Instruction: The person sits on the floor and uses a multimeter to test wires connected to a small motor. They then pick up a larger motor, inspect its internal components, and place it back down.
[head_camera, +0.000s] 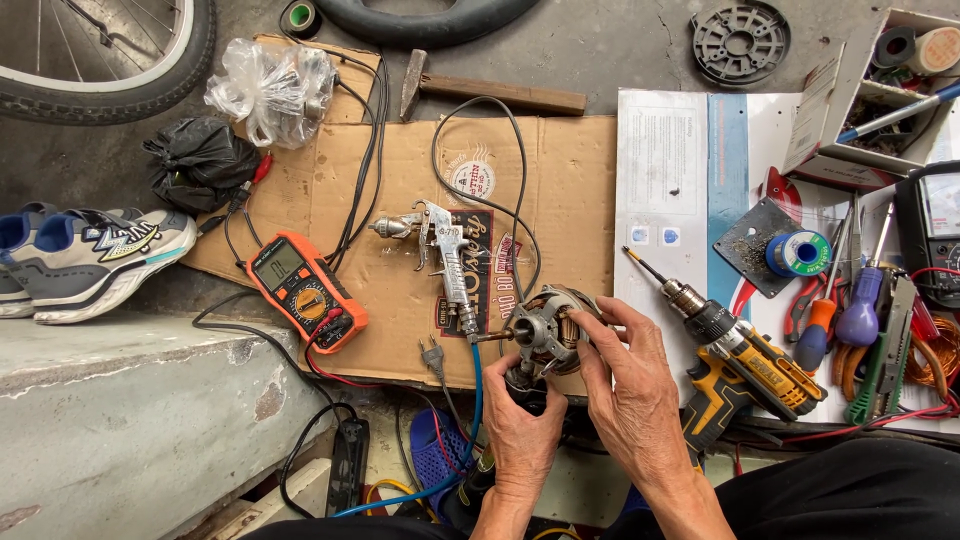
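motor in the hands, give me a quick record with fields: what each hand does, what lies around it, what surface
held thing: small electric motor with copper windings showing
left hand: left hand grips the motor from below
right hand: right hand on the motor's right side, fingers on its rim
left of motor: metal spray gun, orange multimeter
right of motor: yellow cordless drill, screwdrivers, solder spool
surface: flattened cardboard on concrete floor
far left: sneakers, bicycle tyre
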